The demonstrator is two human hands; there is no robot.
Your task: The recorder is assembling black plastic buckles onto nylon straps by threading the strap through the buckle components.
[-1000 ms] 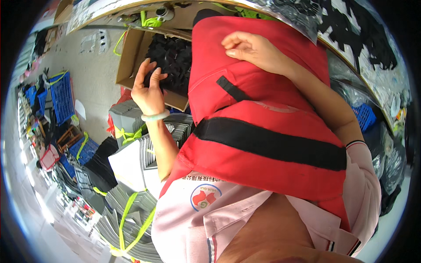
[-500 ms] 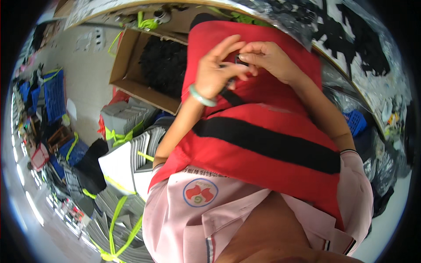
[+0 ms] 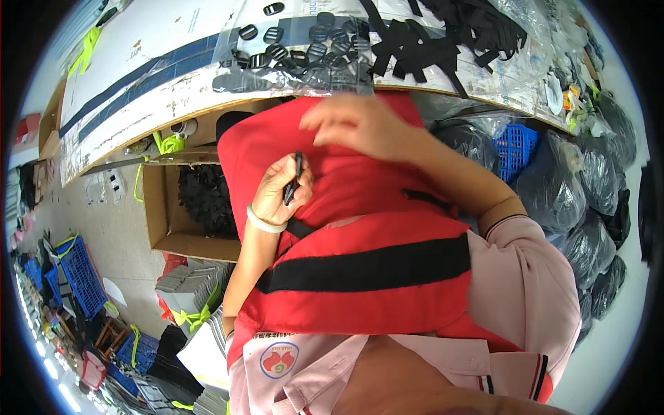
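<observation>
My left hand point(image 3: 282, 188) is closed over my red apron point(image 3: 346, 180), fingers wrapped round a small black buckle point(image 3: 294, 180) seen nearly edge-on. Part of the buckle is hidden by the fingers. Farther out, close to the table's front edge, my right hand point(image 3: 356, 124) is blurred, its fingers stretched out and nothing visible in them. Ahead of it, several loose black plastic buckles point(image 3: 277, 52) lie on clear plastic on the table point(image 3: 173, 76). To their right is a pile of short black webbing straps point(image 3: 415, 52).
Below the table at left stands a cardboard box point(image 3: 197, 245) with black pieces inside. Stacked grey sheets point(image 3: 187, 283) tied with yellow-green strips are beside me. On the right are a blue basket point(image 3: 515, 149) and several black plastic bags point(image 3: 553, 180).
My hands have come apart. The right one has moved off toward the table edge, while the left keeps the black buckle over my lap. The view has shifted, showing more of the tabletop.
</observation>
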